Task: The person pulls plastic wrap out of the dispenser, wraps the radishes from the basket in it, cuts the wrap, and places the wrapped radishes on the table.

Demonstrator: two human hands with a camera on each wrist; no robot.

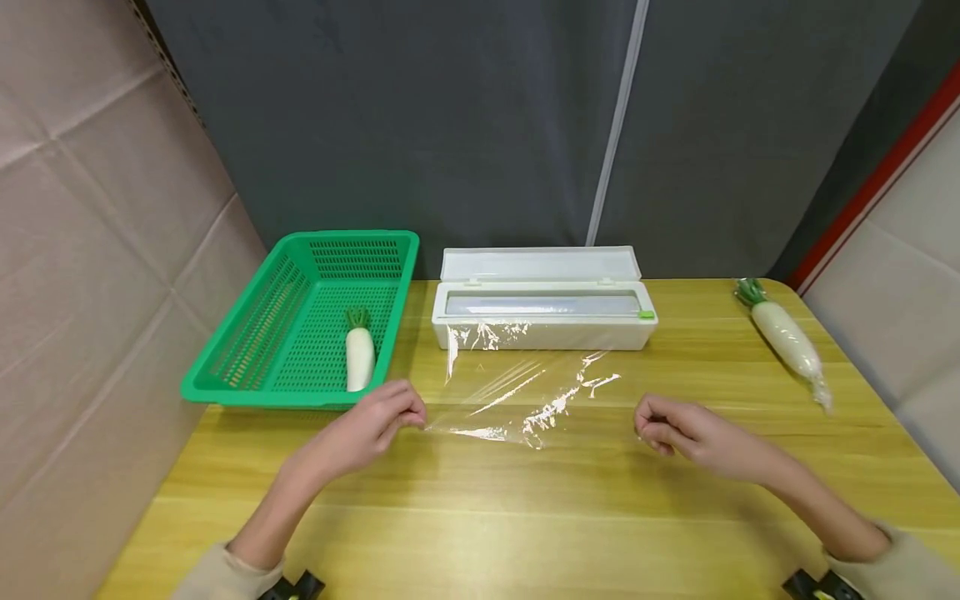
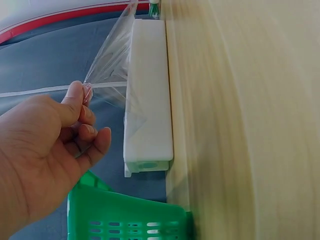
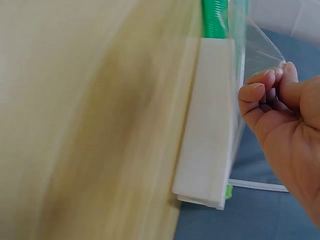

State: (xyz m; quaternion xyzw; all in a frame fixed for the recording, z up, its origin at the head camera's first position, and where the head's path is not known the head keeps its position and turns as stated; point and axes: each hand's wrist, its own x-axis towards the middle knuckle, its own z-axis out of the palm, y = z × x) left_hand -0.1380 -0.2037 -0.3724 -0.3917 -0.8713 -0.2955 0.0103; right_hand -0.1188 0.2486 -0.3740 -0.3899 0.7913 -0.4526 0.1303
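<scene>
A clear sheet of plastic wrap (image 1: 517,392) stretches toward me from the roll inside a white wrap dispenser box (image 1: 543,335), whose lid stands open at the back. One corner is pinched between thumb and forefinger of my left hand (image 1: 378,421), seen closely in the left wrist view (image 2: 55,130). My right hand (image 1: 693,433) pinches the other corner; in the right wrist view the film (image 3: 262,47) runs taut to those fingertips. A small green cutter tab (image 1: 646,315) sits at the box's right end.
A green plastic basket (image 1: 300,398) stands at the left with one white radish (image 1: 360,358) in it. At the far right of the wooden table (image 1: 525,533) lies a radish wrapped in film (image 1: 783,333). A grey partition (image 1: 390,125) rises behind the box.
</scene>
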